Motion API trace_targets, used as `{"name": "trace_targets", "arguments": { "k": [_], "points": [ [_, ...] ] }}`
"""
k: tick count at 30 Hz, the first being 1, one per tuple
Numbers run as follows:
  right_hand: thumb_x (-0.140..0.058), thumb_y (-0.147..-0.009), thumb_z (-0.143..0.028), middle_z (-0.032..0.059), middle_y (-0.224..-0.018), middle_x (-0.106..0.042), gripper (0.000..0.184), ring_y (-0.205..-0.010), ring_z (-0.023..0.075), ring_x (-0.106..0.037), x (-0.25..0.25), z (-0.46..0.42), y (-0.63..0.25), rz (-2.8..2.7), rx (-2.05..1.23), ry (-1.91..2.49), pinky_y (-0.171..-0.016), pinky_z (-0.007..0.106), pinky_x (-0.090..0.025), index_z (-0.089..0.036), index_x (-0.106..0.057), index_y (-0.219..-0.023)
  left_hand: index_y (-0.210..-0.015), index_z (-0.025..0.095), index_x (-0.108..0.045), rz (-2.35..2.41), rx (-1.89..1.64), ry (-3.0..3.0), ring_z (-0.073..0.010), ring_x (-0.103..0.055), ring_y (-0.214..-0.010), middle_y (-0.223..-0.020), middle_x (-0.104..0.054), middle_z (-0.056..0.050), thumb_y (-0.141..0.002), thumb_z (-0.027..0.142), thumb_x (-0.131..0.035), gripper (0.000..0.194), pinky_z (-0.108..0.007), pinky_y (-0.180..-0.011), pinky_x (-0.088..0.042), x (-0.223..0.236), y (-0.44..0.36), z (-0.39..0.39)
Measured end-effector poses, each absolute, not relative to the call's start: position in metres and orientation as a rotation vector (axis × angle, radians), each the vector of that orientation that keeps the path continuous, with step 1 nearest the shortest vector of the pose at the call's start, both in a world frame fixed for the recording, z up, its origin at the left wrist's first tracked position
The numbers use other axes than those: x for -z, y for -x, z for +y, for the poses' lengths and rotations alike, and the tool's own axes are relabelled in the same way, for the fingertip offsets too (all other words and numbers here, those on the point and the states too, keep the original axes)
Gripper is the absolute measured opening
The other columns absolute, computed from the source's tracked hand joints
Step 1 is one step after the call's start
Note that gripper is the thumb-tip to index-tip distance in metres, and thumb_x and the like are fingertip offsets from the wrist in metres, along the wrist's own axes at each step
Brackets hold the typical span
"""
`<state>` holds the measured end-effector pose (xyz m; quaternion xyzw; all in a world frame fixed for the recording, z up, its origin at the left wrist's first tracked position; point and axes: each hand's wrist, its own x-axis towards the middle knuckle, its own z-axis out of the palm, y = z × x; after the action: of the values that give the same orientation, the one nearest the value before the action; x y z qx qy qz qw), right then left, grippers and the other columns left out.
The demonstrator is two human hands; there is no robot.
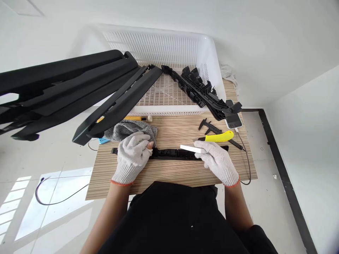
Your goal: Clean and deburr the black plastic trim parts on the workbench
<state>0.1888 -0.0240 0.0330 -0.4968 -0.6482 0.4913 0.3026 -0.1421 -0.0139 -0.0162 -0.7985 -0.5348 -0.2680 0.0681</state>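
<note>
Right hand (216, 157) holds white piece (192, 149); black parts (198, 90) overhang basket (212, 60).

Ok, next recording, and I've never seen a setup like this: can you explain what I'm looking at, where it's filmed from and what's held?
There is no machine here: a person works with two hands in white knit gloves. The single picture comes from a camera worn on the head, looking forward and down.

The right hand holds a flat white block. The left hand is curled over a long black plastic strip on the wood-grained table; whether it grips anything is unclear.

Also on the table are a yellow-handled cutter knife, a black caliper and a crumpled grey cloth. Beyond stands a white slatted plastic basket, with long black plastic parts reaching over its edges.
</note>
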Motion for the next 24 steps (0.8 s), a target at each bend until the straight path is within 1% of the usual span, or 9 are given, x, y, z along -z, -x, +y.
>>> {"name": "trace_targets", "arguments": {
  "k": [3, 6, 10, 12, 14, 16, 17, 20, 24],
  "points": [
    [-0.058, -0.102, -0.032, 0.0003, -0.098, -0.077, 0.038, -0.085, 0.0179, -0.074, -0.034, -0.021, -0.188, -1.737, -1.181, 1.386, -0.079, 0.035, -0.065, -0.035, -0.066, -0.139, -0.074, 0.016, -0.066, -1.59, 0.839, 2.401, -0.0285, -0.068, -0.107, -0.099, -0.074, -0.009, -0.09, 0.016, -0.062, 0.016, -0.04, -0.085, -0.054, 0.016, 0.139, -0.011],
    [-0.056, -0.102, -0.031, 0.0001, -0.102, -0.078, 0.034, -0.086, 0.0171, -0.074, -0.034, -0.021, -0.184, -1.768, -1.109, 1.404, -0.084, 0.035, -0.062, -0.034, -0.068, -0.134, -0.071, 0.017, -0.066, -1.636, 0.824, 2.413, -0.0274, -0.068, -0.106, -0.098, -0.074, -0.008, -0.091, 0.018, -0.062, 0.02, -0.039, -0.085, -0.054, 0.014, 0.133, -0.009],
    [-0.063, -0.09, -0.024, 0.003, -0.117, -0.071, 0.038, -0.083, 0.0138, -0.069, -0.037, -0.026, -0.174, -1.864, -1.212, 1.226, -0.072, 0.028, -0.057, -0.029, -0.066, -0.128, -0.07, 0.018, -0.066, -1.707, 0.766, 2.409, -0.0257, -0.068, -0.104, -0.099, -0.073, -0.006, -0.093, 0.02, -0.06, 0.025, -0.039, -0.084, -0.052, 0.009, 0.122, -0.006],
    [-0.067, -0.087, -0.025, 0.0007, -0.107, -0.069, 0.037, -0.072, 0.0108, -0.063, -0.037, -0.028, -0.166, -1.887, -1.327, 1.211, -0.067, 0.026, -0.051, -0.027, -0.064, -0.124, -0.07, 0.018, -0.066, -1.703, 0.746, 2.396, -0.0258, -0.068, -0.104, -0.098, -0.073, -0.006, -0.094, 0.02, -0.06, 0.026, -0.039, -0.083, -0.052, 0.006, 0.116, -0.005],
    [-0.07, -0.088, -0.033, -0.0032, -0.086, -0.064, 0.015, -0.067, 0.0101, -0.055, -0.035, -0.027, -0.158, -1.885, -1.27, 1.29, -0.066, 0.026, -0.045, -0.023, -0.063, -0.097, -0.07, 0.018, -0.066, -1.684, 0.751, 2.381, -0.0262, -0.068, -0.103, -0.096, -0.074, -0.005, -0.095, 0.021, -0.061, 0.026, -0.039, -0.083, -0.051, 0.005, 0.11, -0.004],
    [-0.071, -0.089, -0.039, -0.005, -0.07, -0.053, 0.033, -0.065, 0.0102, -0.048, -0.031, -0.024, -0.149, -1.904, -1.053, 1.428, -0.065, 0.026, -0.037, -0.021, -0.048, -0.072, -0.069, 0.018, -0.065, -1.685, 0.769, 2.369, -0.0264, -0.067, -0.104, -0.095, -0.074, -0.005, -0.095, 0.021, -0.061, 0.026, -0.039, -0.083, -0.05, 0.007, 0.107, -0.002],
    [-0.071, -0.089, -0.04, -0.0053, -0.067, -0.049, 0.041, -0.064, 0.0099, -0.045, -0.029, -0.022, -0.145, -1.94, -0.951, 1.483, -0.064, 0.027, -0.033, -0.021, -0.042, -0.067, -0.069, 0.018, -0.064, -1.7, 0.77, 2.37, -0.0262, -0.067, -0.105, -0.095, -0.074, -0.005, -0.094, 0.022, -0.062, 0.026, -0.039, -0.084, -0.05, 0.008, 0.106, -0.002],
    [-0.069, -0.09, -0.036, -0.0053, -0.069, -0.047, 0.041, -0.061, 0.0097, -0.038, -0.026, -0.014, -0.141, -2.097, -0.793, 1.538, -0.062, 0.028, -0.027, -0.021, -0.039, -0.067, -0.069, 0.019, -0.064, -1.742, 0.78, 2.376, -0.0258, -0.067, -0.106, -0.096, -0.074, -0.005, -0.094, 0.022, -0.062, 0.025, -0.039, -0.085, -0.049, 0.012, 0.106, -0.001],
    [-0.066, -0.093, -0.039, -0.0055, -0.068, -0.048, 0.043, -0.06, 0.0099, -0.04, -0.034, -0.006, -0.153, -2.064, -0.731, 1.604, -0.061, 0.027, -0.028, -0.022, -0.037, -0.067, -0.066, 0.018, -0.058, -1.772, 0.852, 2.36, -0.0248, -0.067, -0.103, -0.096, -0.073, -0.005, -0.094, 0.023, -0.062, 0.029, -0.039, -0.084, -0.05, 0.005, 0.104, -0.002]
  ]
}}
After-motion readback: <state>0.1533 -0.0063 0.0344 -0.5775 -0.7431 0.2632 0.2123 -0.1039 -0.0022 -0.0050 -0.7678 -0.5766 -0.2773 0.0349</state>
